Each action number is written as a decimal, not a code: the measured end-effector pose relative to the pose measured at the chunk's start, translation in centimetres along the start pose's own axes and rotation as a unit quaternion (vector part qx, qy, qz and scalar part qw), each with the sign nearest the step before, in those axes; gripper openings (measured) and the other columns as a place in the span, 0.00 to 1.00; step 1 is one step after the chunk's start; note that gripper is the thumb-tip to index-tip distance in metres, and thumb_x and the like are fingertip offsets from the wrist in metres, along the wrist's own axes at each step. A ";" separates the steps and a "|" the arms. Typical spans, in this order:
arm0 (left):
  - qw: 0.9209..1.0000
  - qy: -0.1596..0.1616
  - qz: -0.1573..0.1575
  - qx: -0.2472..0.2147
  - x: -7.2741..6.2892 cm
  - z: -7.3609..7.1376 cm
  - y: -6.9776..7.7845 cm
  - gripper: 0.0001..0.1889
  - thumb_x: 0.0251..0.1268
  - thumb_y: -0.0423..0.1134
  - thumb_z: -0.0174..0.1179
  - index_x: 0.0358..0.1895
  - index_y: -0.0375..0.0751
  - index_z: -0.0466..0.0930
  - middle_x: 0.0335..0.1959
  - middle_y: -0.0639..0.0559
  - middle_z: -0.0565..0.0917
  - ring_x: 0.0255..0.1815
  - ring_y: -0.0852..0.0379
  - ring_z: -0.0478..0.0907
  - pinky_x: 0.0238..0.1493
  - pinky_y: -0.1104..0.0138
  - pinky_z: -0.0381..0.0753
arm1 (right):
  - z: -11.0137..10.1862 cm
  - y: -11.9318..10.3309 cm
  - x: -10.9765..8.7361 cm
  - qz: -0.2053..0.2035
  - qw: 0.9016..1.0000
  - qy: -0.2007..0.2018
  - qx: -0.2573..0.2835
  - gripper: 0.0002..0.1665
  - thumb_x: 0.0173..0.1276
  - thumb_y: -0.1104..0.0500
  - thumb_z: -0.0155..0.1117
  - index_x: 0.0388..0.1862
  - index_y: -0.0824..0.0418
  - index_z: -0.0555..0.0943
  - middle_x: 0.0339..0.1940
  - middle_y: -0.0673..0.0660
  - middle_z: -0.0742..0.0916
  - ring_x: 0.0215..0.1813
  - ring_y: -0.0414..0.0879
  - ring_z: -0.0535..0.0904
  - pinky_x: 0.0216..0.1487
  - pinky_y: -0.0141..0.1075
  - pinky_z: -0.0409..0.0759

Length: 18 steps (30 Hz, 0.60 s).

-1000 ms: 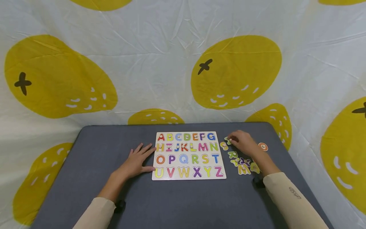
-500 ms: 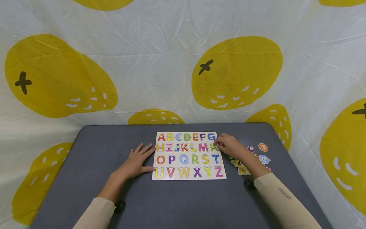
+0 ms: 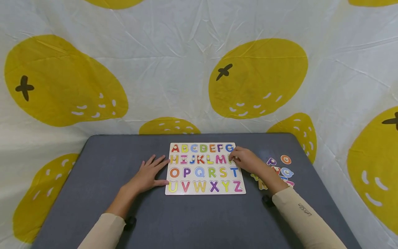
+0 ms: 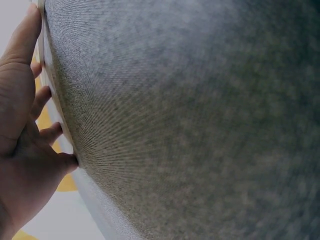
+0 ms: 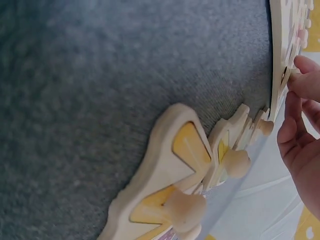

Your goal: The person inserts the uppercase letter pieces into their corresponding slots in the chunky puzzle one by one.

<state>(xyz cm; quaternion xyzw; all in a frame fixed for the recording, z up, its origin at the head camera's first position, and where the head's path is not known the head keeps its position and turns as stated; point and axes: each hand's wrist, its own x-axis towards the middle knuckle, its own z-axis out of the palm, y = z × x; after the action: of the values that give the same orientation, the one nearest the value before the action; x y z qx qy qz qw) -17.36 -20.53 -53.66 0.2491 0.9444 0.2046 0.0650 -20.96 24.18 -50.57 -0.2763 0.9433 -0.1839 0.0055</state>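
Observation:
A white alphabet puzzle board (image 3: 193,178) lies on the dark table, with knobbed letters set in its top two rows. My left hand (image 3: 148,175) is spread flat at the board's left side, thumb and fingertips at its edge; the left wrist view shows these fingers (image 4: 25,37) along the rim. At the right end of the second row, my right hand (image 3: 247,159) pinches a green letter puzzle piece (image 3: 230,159) over the N place. Seen from the right wrist, thumb and finger hold its wooden knob (image 5: 293,76), the piece slightly tilted at the board. Fingers cover most of its letter.
Right of the board lie several loose letter pieces: an orange O (image 3: 286,159), a purple P (image 3: 271,162), a blue round one (image 3: 286,172) and a yellow M (image 3: 262,185), partly under the right forearm. A patterned cloth (image 3: 174,86) hangs behind the table (image 3: 199,221).
My right hand has carried the green letter piece left from the loose pile to the board's N place, where it now stays with small shifts. My left hand has not moved.

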 end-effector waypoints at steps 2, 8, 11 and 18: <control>1.000 0.000 0.000 0.001 0.0 0.0 0.1 0.48 0.59 0.64 0.71 0.81 0.51 0.63 0.82 0.41 0.63 0.82 0.27 0.50 0.70 0.22 0.50 | 0.1 0.0 -0.1 0.004 1.000 0.002 -0.007 0.09 0.71 0.68 0.67 0.41 0.56 0.89 0.42 0.53 0.85 0.43 0.46 0.81 0.48 0.44 0.83; 1.000 -0.002 -0.004 0.002 0.0 -0.1 0.0 0.49 0.59 0.64 0.71 0.81 0.51 0.63 0.82 0.42 0.62 0.82 0.27 0.50 0.70 0.23 0.50 | 0.3 0.0 0.0 0.015 1.000 0.006 -0.007 0.09 0.72 0.68 0.66 0.42 0.56 0.89 0.44 0.54 0.85 0.44 0.47 0.82 0.49 0.45 0.83; 1.000 -0.002 -0.004 0.001 0.1 -0.1 0.1 0.48 0.58 0.63 0.72 0.81 0.51 0.63 0.82 0.42 0.63 0.82 0.27 0.50 0.70 0.23 0.50 | 0.3 -0.1 -0.1 0.012 1.000 0.008 -0.009 0.09 0.72 0.68 0.67 0.44 0.57 0.89 0.44 0.55 0.85 0.45 0.48 0.82 0.49 0.45 0.83; 1.000 -0.006 -0.007 0.000 0.0 -0.1 0.1 0.49 0.59 0.63 0.72 0.81 0.51 0.63 0.82 0.41 0.62 0.83 0.27 0.49 0.71 0.23 0.49 | 0.2 0.0 -0.6 0.006 1.000 0.020 -0.013 0.13 0.70 0.68 0.69 0.51 0.59 0.87 0.46 0.57 0.85 0.39 0.45 0.78 0.42 0.42 0.81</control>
<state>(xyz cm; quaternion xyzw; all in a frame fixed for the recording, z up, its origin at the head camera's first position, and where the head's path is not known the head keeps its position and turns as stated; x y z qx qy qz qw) -17.35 -20.49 -53.57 0.2435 0.9457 0.2029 0.0723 -20.49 24.43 -50.84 -0.2667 0.9472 -0.1772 -0.0158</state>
